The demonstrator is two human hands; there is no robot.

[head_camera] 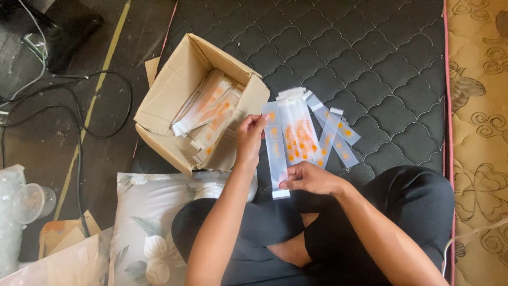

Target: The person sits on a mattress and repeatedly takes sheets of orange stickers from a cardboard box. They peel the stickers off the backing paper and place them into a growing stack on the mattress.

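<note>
Sorting is being done on the mattress (370,63) | one clear packet (275,153) is being pinched by both hands' fingers, left hand (248,139), right hand (312,179) | few laid out (330,127), loads still being kept in cardboard box (169,100), so early days probably

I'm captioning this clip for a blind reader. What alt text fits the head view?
Seen from above, a seated person's left hand and right hand hold a long clear packet with orange print. More packets lie fanned on a dark quilted mattress, beside an open cardboard box holding others.
</note>
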